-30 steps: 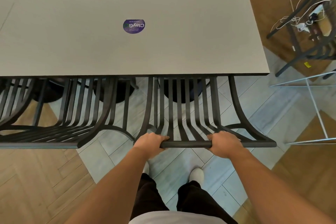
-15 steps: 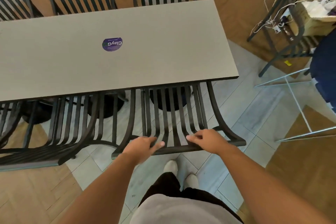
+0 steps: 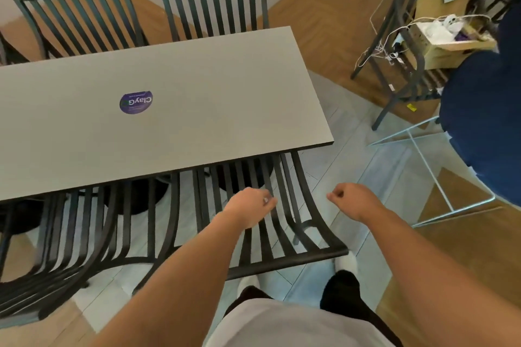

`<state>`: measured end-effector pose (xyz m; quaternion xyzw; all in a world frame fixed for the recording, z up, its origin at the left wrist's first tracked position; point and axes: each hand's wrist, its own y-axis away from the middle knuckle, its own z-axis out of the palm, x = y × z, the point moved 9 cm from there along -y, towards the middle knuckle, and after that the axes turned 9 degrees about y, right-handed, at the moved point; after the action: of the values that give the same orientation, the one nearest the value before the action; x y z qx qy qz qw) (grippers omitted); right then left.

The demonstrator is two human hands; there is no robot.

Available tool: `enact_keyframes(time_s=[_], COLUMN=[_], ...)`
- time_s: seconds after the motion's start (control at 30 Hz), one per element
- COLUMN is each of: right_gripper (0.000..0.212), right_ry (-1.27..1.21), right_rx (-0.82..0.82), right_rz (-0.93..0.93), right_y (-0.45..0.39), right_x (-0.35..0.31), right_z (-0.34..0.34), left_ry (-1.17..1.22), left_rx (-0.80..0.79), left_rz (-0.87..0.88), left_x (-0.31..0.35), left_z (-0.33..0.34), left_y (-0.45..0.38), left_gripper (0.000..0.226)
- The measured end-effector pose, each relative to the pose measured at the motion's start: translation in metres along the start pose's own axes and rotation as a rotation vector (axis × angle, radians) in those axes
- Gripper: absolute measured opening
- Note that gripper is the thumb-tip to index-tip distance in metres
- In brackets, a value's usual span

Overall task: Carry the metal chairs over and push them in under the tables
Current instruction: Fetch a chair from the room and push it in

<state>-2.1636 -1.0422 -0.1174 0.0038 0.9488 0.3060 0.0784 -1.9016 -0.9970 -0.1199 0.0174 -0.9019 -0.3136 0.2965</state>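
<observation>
At the far left, a slatted metal chair [image 3: 56, 248] stands with its seat tucked under the near edge of the grey table [image 3: 197, 87], its back curving out toward the person; it looks fully pushed in. Just beside it to the right, a second chair [image 3: 284, 234] sits the same way, seat hidden beneath the tabletop and top rail close in front of the person's legs, so this one also reads as placed. Across the table, two more chair backs [image 3: 214, 5] rise above the far edge, apparently pushed in on that side. The left hand [image 3: 249, 207] hovers above the slats of the second chair, fingers loosely curled and holding nothing; whether a fingertip brushes a slat cannot be told. The right hand [image 3: 353, 200] hangs in the air off the chair's right side, fingers loosely curled in, also empty and clear of the chair. Both hands free suggests that the placing of this chair is finished. Farther right, a dark chair [image 3: 400, 45] loaded with a box and cables stands well apart from the table, and may or may not belong to the job. Every place visible at this table seems filled; any work left would lie at tables out of view.
</observation>
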Motion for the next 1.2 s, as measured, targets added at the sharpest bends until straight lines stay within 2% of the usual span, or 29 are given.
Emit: enact_keyframes(time_s=[0.33,0.47,0.63,0.77,0.97,1.2], right_gripper=[0.034,0.032,0.034,0.034,0.033,0.031], right_ry=[0.122,0.17,0.181,0.187,0.179,0.206], right_rx=[-0.133,-0.183,-0.145,-0.128,-0.149,-0.131], right_rz=[-0.182,-0.215,-0.223,-0.26,-0.347,-0.364], right_y=[-0.112,-0.147,-0.199,-0.24,-0.309,-0.437], right_x=[0.107,0.165,0.207,0.2,0.152,0.085], right_z=[-0.058,-0.088,-0.152,-0.193,-0.242,-0.325], left_ry=[0.185,0.239,0.261,0.252,0.273,0.271], left_rx=[0.143,0.152,0.214,0.284,0.329,0.331], left_rz=[-0.249,-0.272,-0.264,-0.273,-0.318,-0.318], left_x=[0.093,0.163,0.229,0.25,0.251,0.233], left_z=[0.033,0.046,0.027,-0.006,-0.065,-0.159], left_y=[-0.09,-0.133,-0.186,-0.221,-0.274,-0.401], left_gripper=[0.042,0.043,0.043,0.045,0.042,0.042])
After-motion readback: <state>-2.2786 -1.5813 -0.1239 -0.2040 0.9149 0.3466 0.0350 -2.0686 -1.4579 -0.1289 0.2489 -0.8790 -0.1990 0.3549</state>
